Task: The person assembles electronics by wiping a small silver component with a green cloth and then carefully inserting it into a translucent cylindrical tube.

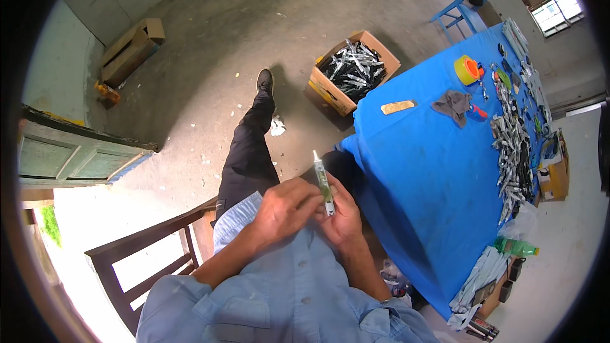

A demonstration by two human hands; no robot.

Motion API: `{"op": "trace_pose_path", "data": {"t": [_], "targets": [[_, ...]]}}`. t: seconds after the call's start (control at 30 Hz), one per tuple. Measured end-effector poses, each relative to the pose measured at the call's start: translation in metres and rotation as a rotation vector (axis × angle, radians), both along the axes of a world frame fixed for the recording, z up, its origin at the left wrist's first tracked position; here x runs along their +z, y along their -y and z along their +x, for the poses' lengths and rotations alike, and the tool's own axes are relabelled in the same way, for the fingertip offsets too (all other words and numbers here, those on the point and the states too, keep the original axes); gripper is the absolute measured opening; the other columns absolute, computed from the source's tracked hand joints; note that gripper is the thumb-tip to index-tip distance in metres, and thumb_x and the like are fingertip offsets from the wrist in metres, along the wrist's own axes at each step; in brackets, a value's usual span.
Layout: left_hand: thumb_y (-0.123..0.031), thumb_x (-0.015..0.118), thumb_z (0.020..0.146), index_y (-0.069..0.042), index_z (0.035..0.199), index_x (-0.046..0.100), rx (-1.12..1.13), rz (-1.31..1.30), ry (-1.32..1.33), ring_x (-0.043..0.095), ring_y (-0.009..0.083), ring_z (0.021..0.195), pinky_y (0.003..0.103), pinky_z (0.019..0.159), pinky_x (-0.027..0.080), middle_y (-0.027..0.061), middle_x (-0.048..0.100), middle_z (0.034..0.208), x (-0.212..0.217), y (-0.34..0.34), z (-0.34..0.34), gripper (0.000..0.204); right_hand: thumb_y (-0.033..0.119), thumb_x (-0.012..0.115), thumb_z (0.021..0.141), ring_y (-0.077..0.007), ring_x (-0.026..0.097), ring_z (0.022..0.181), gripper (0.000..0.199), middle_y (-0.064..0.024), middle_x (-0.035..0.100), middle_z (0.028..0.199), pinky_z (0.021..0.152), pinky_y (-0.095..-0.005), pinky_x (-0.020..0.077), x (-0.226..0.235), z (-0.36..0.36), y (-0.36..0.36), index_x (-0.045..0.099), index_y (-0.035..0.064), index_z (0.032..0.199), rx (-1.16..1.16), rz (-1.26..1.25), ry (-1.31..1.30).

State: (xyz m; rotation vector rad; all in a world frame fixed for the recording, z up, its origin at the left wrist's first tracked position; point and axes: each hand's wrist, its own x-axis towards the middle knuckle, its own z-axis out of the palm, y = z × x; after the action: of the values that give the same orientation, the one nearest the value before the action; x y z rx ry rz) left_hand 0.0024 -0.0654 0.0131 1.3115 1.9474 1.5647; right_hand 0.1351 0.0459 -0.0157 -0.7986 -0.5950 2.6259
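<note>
A slim tube with a pointed white nozzle and a white and dark green body stands nearly upright before my chest. My right hand is closed round its lower part, the thumb along its right side. From the left, my left hand reaches over with bent fingers pressed to the tube's lower half. Its fingertips are partly hidden, so what they do there is hard to make out.
At right, a table with a blue cloth bears a tan strip, a grey rag, a yellow-orange tape roll and a long heap of silvery tubes. An open carton of similar tubes stands beside it. A wooden chair is at left.
</note>
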Motion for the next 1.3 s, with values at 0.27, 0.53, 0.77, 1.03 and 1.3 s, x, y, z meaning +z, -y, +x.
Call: {"op": "trace_pose_path", "data": {"t": [0.27,0.53,0.77,1.03,1.3], "targets": [[-0.001,0.079,0.09,0.0,0.099,0.075,0.049,0.062,-0.281,0.073,0.0301,0.08,0.038,0.069,0.058,0.0137,0.073,0.091,0.003,-0.008,-0.017,0.01,0.022,0.047,0.113,-0.0127,0.058,0.073,0.048,-0.0061,0.061,0.096,0.062,-0.0276,0.0482,0.006,0.001,0.001,0.049,-0.0007,0.155,0.084,0.03,0.061],[-0.002,0.08,0.09,0.0,0.1,0.074,0.1,0.012,-0.126,0.074,0.0302,0.082,0.038,0.069,0.059,0.0153,0.074,0.093,-0.006,-0.008,-0.02,0.012,0.027,0.048,0.113,-0.0126,0.056,0.072,0.046,-0.0048,0.059,0.093,0.064,-0.0283,0.0462,0.011,-0.001,0.004,0.052,0.0015,0.151,0.079,-0.065,0.027],[-0.002,0.079,0.09,0.0,0.1,0.074,0.127,0.023,-0.19,0.074,0.0313,0.081,0.039,0.069,0.059,0.0155,0.074,0.092,-0.004,-0.01,-0.017,0.011,0.027,0.051,0.112,-0.0118,0.057,0.073,0.045,-0.0045,0.061,0.093,0.064,-0.0272,0.0469,0.012,0.001,0.005,0.055,-0.004,0.145,0.145,0.126,0.049],[-0.004,0.079,0.091,-0.001,0.097,0.074,0.278,-0.052,-0.002,0.074,0.0306,0.079,0.038,0.069,0.058,0.0156,0.074,0.091,-0.008,-0.012,-0.039,0.008,0.023,0.054,0.112,-0.0124,0.057,0.074,0.05,-0.0076,0.065,0.098,0.067,-0.0268,0.0484,0.007,0.012,0.005,0.051,-0.0054,0.153,0.207,0.27,0.068],[-0.001,0.078,0.093,0.002,0.1,0.075,0.2,-0.021,0.076,0.072,0.0199,0.078,0.033,0.068,0.056,0.013,0.073,0.089,0.012,-0.001,-0.031,0.008,0.023,0.053,0.112,-0.0113,0.056,0.076,0.05,-0.0075,0.064,0.099,0.068,-0.0254,0.0477,0.012,0.01,0.005,0.051,-0.0057,0.153,0.139,0.312,0.083]]}}
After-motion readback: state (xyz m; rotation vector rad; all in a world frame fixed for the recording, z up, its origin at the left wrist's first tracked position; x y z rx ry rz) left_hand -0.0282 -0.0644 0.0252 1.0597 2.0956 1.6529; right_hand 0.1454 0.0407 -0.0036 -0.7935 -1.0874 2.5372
